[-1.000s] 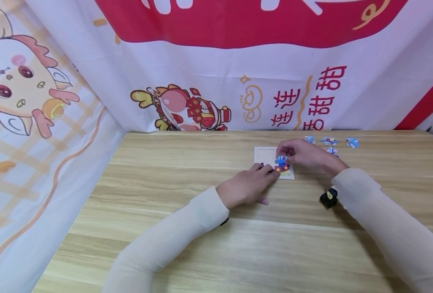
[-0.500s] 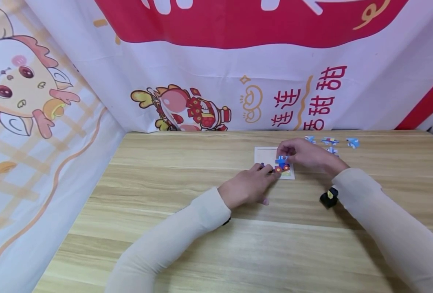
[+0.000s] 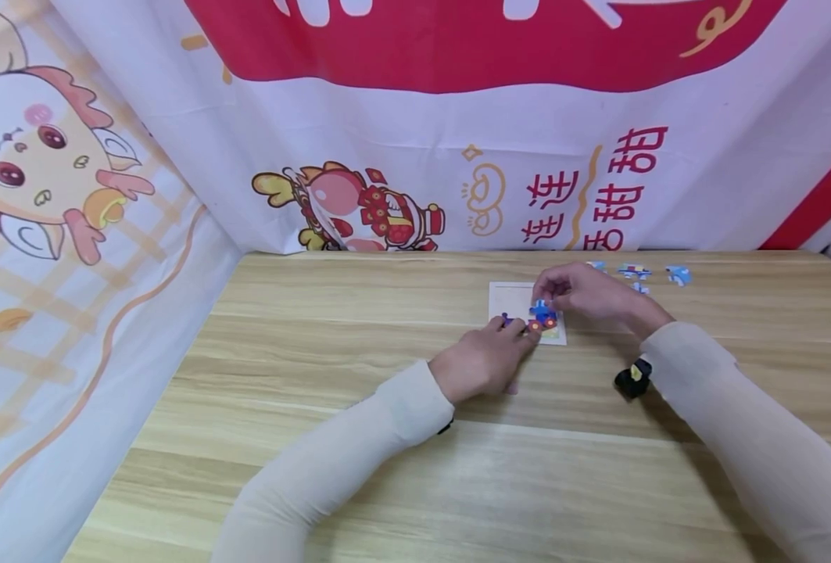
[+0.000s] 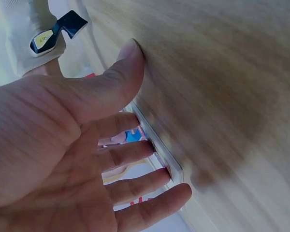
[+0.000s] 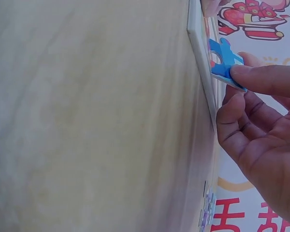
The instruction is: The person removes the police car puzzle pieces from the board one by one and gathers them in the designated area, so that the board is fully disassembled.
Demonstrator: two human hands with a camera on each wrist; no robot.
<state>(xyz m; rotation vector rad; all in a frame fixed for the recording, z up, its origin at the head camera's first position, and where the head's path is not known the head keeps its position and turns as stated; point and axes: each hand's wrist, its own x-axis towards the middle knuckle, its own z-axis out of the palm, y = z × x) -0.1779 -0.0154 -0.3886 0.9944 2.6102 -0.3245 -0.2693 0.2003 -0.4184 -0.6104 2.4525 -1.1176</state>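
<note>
My right hand (image 3: 587, 293) pinches a blue jigsaw piece (image 5: 226, 55) between thumb and fingers. It holds the piece, tilted, close over a pale puzzle board (image 3: 510, 295). Along the board's near part lie assembled pieces with a red and purple picture and round orange wheels (image 3: 535, 326). Those pieces are partly covered by my left hand (image 3: 481, 361), whose fingertips rest at the board's near edge. In the left wrist view the left fingers (image 4: 140, 186) stretch out side by side, with the thumb held apart from them.
Several loose blue jigsaw pieces (image 3: 633, 271) lie on the wooden table (image 3: 316, 336) beyond the right hand, near its back edge. A printed cloth (image 3: 387, 117) hangs right behind the table. A black wrist camera (image 3: 632, 381) sits under the right sleeve.
The blue piece in my right hand has turned slightly over the board. My left hand and forearm have shifted a little to the right.
</note>
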